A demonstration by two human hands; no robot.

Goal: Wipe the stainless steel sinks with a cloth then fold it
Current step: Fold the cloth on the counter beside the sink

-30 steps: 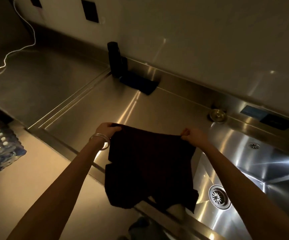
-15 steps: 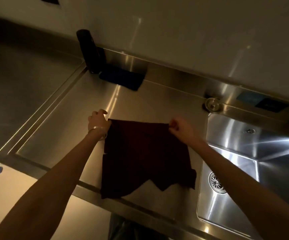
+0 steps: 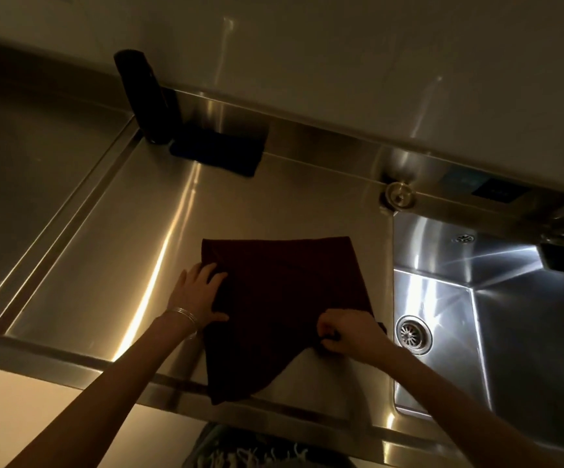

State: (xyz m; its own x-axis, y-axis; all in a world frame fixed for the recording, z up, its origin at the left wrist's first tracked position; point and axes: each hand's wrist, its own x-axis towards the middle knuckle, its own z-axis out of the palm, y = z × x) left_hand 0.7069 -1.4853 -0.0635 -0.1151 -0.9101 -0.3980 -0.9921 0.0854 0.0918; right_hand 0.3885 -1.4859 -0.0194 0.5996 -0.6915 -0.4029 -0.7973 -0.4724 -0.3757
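On the steel drainboard [image 3: 115,251], the left hand [image 3: 199,293] presses flat, fingers straight, on the left edge of the dark red cloth [image 3: 284,288]. The right hand [image 3: 349,331] pinches the cloth's near right edge with curled fingers. The cloth lies spread, its near corner reaching the front rim. The sink [image 3: 527,349] adjoins on the right.

a tall black cylinder [image 3: 145,96] is standing upright at the far left of the steel counter [image 3: 105,231] in front of me, against the back ledge. a dark flat pad [image 3: 219,153] is lying just to its right. a small round metal fitting [image 3: 399,194] is sitting farther right. a dark panel [image 3: 496,190] is showing beyond it. something fringed [image 3: 257,454] is lying below the near edge; i cannot tell what.
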